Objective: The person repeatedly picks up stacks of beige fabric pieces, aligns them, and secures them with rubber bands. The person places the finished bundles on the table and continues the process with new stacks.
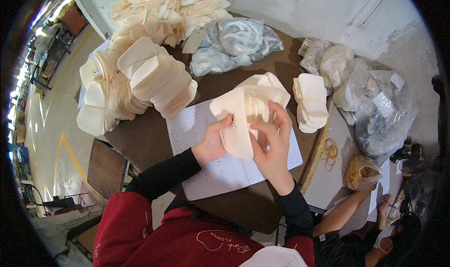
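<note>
A stack of cream, insole-shaped pieces [236,122] stands tilted over the papers in front of me. My left hand [213,143] is closed on its left side, the thumb pressed on the front piece near a small dark marking. At the stack's right side is my right hand [273,150], its fingers apart and bent toward the fanned edges. The right thumb lies by the front piece's lower right edge. More cream pieces [269,81] show just behind the held stack. Under both hands lie written sheets of paper [206,180] on the brown table.
Banded bundles of cream pieces [159,77] stand at the left, before a loose heap [164,9]. A clear bag [239,37] sits at the back. To the right are a small banded stack [311,103], rubber bands [329,150], plastic bags [384,112] and another person's arm [344,211].
</note>
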Demonstrator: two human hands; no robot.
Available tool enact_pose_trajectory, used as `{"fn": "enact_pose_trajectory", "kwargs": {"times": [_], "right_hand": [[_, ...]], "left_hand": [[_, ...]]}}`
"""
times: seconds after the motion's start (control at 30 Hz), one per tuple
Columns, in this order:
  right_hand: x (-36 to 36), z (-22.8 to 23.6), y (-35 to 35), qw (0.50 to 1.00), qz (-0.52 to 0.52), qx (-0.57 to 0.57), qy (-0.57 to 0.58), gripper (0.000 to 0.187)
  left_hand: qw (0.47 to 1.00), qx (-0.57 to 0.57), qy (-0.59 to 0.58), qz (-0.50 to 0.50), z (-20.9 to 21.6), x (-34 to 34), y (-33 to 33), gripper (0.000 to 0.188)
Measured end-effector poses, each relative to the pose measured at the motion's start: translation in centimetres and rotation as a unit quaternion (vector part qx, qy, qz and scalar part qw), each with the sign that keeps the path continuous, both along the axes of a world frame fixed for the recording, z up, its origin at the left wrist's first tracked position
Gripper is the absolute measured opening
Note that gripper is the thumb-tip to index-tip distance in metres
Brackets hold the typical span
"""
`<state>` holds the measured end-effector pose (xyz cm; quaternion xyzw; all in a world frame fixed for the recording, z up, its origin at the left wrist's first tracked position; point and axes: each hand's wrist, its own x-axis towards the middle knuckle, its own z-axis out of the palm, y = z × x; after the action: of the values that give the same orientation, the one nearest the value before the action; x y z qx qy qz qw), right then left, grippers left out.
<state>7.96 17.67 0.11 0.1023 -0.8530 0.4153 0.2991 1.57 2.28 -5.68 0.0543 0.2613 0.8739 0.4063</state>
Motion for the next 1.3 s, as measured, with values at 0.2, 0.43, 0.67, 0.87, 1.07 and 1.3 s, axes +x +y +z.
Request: {"fn": "enact_pose_trajectory", "kwargs": {"times": [0.2, 0.43, 0.67, 0.87, 1.07, 1.3], "right_hand": [[-0.3, 0.1, 1.2, 0.996, 0.051, -0.071, -0.034, 0.022], [-0.1, 0.1, 1.9, 0.918, -0.012, -0.391, -0.069, 0.031], [-2.0, -2.7, 5.4, 0.917, -0.094, -0.373, -0.105, 0.048], [-0.1, 0.1, 1.9, 0.997, -0.048, 0.049, 0.026, 0.049], [0.0, -0.2, -2.9, 0.978, 0.056, 0.198, 0.024, 0.048], [0.4, -0.1, -1.7, 0.998, -0.037, 0.059, -0.013, 0.032]], "left_hand": [[0.994, 0.057, -0.090, -0.031, -0.8, 0.5, -0.4, 0.060], [0.998, -0.056, 0.007, -0.014, 0.6, 1.3, -0.4, 0.079], [0.995, 0.033, 0.025, 0.087, 2.6, -0.7, -2.1, 0.067], [0.986, -0.096, -0.006, 0.139, 3.7, -0.4, -1.4, 0.054], [0.986, -0.117, -0.019, 0.113, 2.3, 0.2, -0.4, 0.058], [0.982, -0.110, 0.123, 0.094, 2.5, 0.2, 0.2, 0.088]]}}
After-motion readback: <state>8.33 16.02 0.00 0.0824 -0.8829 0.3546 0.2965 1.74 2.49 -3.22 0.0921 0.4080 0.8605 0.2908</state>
